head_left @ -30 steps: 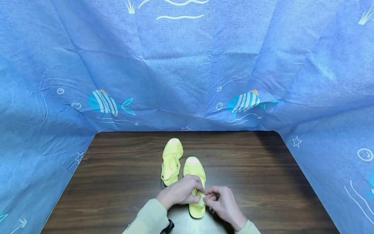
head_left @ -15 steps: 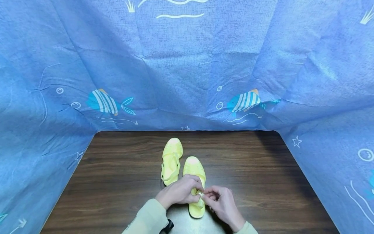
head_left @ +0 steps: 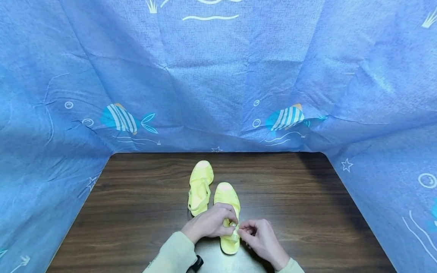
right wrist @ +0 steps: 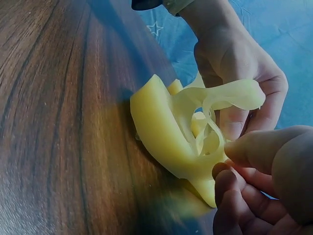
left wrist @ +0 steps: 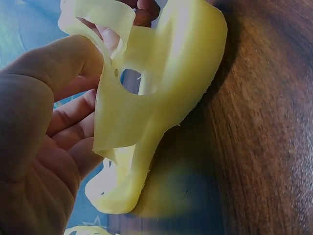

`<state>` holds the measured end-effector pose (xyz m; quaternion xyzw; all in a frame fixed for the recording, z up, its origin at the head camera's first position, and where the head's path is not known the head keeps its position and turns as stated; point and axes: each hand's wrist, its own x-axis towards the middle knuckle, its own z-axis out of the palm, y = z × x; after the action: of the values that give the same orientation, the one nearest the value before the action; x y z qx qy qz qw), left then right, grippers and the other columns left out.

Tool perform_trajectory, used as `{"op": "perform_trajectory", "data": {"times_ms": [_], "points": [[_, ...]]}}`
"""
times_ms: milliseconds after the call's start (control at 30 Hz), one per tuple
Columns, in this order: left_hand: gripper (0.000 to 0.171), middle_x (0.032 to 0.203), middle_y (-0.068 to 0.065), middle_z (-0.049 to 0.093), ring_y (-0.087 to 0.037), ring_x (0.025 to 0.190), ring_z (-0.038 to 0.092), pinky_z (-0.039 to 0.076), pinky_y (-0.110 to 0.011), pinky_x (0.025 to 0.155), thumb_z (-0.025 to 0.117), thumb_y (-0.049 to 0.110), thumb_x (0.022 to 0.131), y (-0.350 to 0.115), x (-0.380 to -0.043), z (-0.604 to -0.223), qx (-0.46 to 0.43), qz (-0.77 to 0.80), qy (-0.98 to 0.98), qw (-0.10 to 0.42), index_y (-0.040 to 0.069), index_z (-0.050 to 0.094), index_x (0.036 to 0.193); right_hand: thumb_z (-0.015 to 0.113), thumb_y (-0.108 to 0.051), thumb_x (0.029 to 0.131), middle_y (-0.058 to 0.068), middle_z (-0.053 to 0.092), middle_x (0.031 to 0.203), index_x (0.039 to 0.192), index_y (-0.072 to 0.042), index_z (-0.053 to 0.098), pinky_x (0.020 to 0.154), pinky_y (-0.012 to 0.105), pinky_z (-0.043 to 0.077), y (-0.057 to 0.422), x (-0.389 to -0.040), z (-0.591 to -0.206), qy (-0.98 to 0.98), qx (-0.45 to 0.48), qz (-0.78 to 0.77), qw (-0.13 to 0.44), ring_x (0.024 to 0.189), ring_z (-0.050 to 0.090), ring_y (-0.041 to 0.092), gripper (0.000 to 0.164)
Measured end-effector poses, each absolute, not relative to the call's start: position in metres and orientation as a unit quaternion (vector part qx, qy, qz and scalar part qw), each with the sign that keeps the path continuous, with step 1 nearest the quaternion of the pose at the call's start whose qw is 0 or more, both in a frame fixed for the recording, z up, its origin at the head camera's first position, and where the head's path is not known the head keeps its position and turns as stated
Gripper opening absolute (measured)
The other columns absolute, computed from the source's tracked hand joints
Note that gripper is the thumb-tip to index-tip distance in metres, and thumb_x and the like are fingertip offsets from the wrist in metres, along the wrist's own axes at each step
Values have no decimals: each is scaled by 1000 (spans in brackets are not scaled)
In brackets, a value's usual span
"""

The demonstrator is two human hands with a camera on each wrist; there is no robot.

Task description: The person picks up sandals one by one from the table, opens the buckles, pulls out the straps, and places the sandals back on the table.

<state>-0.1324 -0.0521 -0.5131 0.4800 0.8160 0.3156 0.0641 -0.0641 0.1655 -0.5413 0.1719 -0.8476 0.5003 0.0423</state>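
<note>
Two yellow jelly sandals lie on the wooden table, toes pointing away from me. My left hand [head_left: 209, 224] reaches over the nearer sandal [head_left: 227, 194] from the left and pinches its ankle strap between thumb and finger. From the right, my right hand [head_left: 262, 239] pinches the side of that sandal where the strap [right wrist: 237, 93] meets it. A loop of strap [left wrist: 117, 14] curves above the sandal's side, which has a round hole, in the left wrist view. The buckle area is partly hidden by fingers. The other sandal [head_left: 201, 172] stands untouched at the far left.
The dark wood table [head_left: 290, 189] stretches to both sides of the sandals. A blue cloth [head_left: 218, 83] with fish prints hangs behind it and along its sides. A black band [head_left: 197, 263] shows below the left sleeve [head_left: 174, 252].
Both hands keep their pinch on the nearer sandal. The right hand's fingertips have shifted very slightly to the right; both sandals stay in place.
</note>
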Motion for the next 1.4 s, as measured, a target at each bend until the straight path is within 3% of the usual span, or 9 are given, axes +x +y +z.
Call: {"op": "perform_trajectory", "data": {"times_ms": [367,700,967,1200,1400], "points": [[15,100,3,72,0,93,64,47,-8,86,77,8,86,-53,-134,-514,471,323,818,71,10,81,101,81,-7,88,-12,69,71,84,-14,78,53,20,51,162,-68,-540,-859,150,489,29,60,57,-4,9],[10,102,5,73,-1,97,66,50,-13,90,77,17,97,-55,-134,-514,459,326,823,78,11,80,104,82,-6,87,-11,68,73,84,-15,75,61,21,52,160,-73,-540,-864,124,487,9,66,58,-2,12],[6,100,7,73,-1,97,65,51,-17,89,75,16,98,-57,-134,-514,440,333,830,80,14,78,102,84,-16,90,-12,68,76,91,-12,77,59,22,53,158,-73,-545,-855,141,497,35,66,60,-2,9],[5,98,4,73,-1,93,65,51,-18,89,74,13,96,-56,-135,-518,452,340,823,44,13,77,100,84,-17,90,-14,65,77,93,-15,78,54,22,53,155,-73,-547,-845,168,500,84,65,59,-3,7],[4,94,2,73,-2,91,65,53,-21,88,74,12,96,-55,-137,-522,459,345,818,11,9,75,97,84,-9,88,-10,66,77,91,-11,77,53,21,54,156,-72,-548,-837,169,515,72,64,60,-2,9]]}}
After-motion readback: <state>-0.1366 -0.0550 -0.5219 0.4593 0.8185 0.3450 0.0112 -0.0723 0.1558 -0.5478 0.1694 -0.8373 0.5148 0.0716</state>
